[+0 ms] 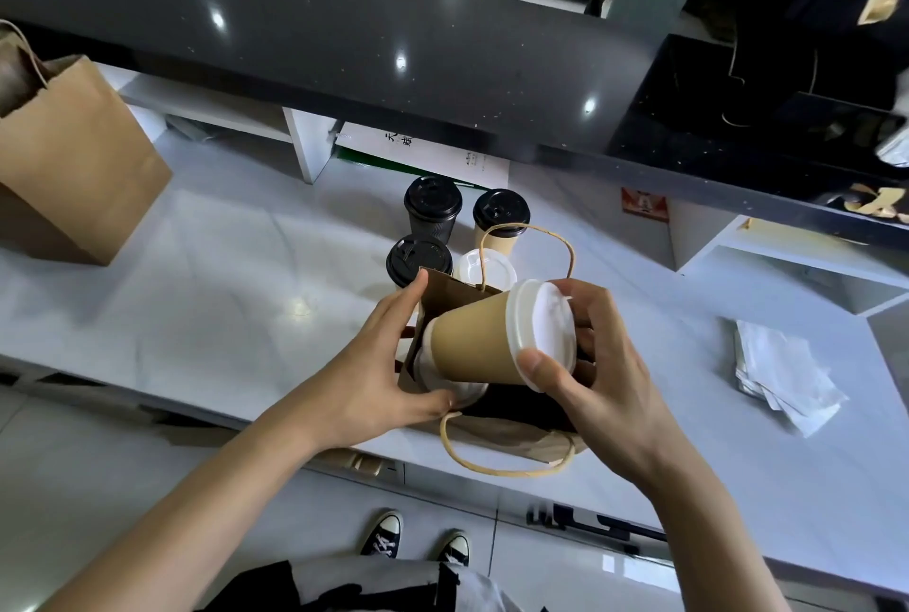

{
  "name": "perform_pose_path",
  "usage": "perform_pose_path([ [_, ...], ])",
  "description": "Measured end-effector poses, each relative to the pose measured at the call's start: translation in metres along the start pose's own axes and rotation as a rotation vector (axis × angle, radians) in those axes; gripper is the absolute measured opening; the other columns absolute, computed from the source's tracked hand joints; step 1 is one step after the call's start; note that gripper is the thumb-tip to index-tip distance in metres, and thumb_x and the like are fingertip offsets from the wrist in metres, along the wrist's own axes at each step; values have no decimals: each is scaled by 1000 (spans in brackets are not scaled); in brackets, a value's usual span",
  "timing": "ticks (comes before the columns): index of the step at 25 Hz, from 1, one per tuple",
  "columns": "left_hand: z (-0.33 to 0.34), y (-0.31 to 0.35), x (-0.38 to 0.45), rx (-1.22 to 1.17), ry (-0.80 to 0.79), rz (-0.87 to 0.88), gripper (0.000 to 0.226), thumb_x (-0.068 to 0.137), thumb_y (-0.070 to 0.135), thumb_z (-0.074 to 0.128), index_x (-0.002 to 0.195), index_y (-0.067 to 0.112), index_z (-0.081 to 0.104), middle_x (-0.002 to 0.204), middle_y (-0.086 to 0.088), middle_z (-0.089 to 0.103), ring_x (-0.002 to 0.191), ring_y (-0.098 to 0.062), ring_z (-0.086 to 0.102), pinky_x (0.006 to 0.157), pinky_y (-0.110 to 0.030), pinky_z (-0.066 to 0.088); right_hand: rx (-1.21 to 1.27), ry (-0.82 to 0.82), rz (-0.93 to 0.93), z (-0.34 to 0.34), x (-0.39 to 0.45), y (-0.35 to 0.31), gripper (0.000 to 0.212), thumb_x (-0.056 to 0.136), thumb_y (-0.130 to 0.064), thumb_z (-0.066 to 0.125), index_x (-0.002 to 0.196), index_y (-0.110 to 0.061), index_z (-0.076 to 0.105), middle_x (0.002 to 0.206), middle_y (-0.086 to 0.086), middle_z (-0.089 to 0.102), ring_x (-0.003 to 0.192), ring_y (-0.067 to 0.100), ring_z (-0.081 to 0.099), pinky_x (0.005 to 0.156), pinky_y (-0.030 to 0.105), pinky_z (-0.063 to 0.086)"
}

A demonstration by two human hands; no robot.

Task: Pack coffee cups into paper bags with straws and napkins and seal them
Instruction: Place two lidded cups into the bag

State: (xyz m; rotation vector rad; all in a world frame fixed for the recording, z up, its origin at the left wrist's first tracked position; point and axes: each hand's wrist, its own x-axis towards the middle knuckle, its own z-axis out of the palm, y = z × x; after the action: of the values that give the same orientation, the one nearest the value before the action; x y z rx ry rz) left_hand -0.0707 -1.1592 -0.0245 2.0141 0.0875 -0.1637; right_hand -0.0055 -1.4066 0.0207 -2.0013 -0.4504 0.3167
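Cup (472,340), tilted mid-frame in right hand (605,380); left hand (378,365) grips bag (442,301); lid might pop, spilling.

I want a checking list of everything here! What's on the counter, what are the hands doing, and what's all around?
Surface: pale counter, shiny.
Job's things: tan cup with white lid, tilted into the open paper bag; four more cups standing behind it; napkins at right.
Clutter: second paper bag at left.
Hands: left hand holds the bag's edge; right hand grips the cup's lid end.
Cables: nothing seen.
Surroundings: dark raised ledge behind; shoes on the floor.
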Motion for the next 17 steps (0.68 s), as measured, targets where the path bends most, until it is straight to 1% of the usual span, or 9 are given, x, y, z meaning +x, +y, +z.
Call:
perform_pose_path([
  [2,0,-3,0,25,0,-1,123,73,44,89,158,55,0,159,32,16,141,5,35,103,-18,41,-34,28,26,-6,0,4,61,74,-65,68,129,-51,44,127,-17,54,118,13,59,91,48,57],
  [4,-1,-4,0,34,-4,-9,122,76,41,88,158,55,-1,160,32,15,142,5,33,106,-19,38,-99,55,36,-13,-1,7,61,73,-66,67,127,-51,43,128,-21,51,118,7,57,92,44,55],
  [6,-1,-4,0,39,-15,-22,122,77,43,88,158,55,-2,160,34,13,140,9,31,105,-15,36,-169,77,59,-21,-3,9,60,71,-67,65,125,-54,42,125,-27,47,115,0,54,89,36,51],
  [9,-3,-5,0,40,-29,-31,123,77,43,88,158,55,-4,159,35,12,135,19,29,95,0,35,-288,70,108,-24,-3,7,64,64,-73,61,122,-56,39,119,-26,42,109,-9,50,78,22,44],
  [10,-3,-4,0,35,-36,-34,123,77,43,88,158,55,-4,160,35,12,137,16,29,94,0,36,-342,55,123,-24,-2,6,67,61,-74,60,122,-57,37,117,-25,40,105,-7,51,75,19,42],
  [12,-3,-3,1,35,-41,-32,122,77,42,88,158,55,-4,160,35,12,138,14,30,95,-3,37,-455,0,142,-21,0,5,72,63,-73,63,128,-56,37,119,-22,39,97,5,55,74,25,43],
  [13,-3,-3,1,41,-42,-31,122,77,42,88,158,55,-4,160,35,11,137,17,29,97,-5,36,-513,-32,144,-20,1,5,74,67,-69,67,133,-53,38,123,-20,40,98,8,55,76,27,42],
  [15,-3,-2,1,49,-47,-30,122,77,43,87,157,56,-4,159,36,11,131,26,26,96,-3,35,-623,-85,138,-20,2,6,77,75,-63,71,142,-49,37,130,-18,45,110,11,51,81,26,38],
  [17,-2,-2,1,48,-53,-29,122,78,42,87,157,56,-4,159,36,11,130,28,24,91,2,35,-707,-122,135,-20,5,8,79,78,-61,73,146,-47,37,135,-16,49,123,11,48,85,25,36],
])
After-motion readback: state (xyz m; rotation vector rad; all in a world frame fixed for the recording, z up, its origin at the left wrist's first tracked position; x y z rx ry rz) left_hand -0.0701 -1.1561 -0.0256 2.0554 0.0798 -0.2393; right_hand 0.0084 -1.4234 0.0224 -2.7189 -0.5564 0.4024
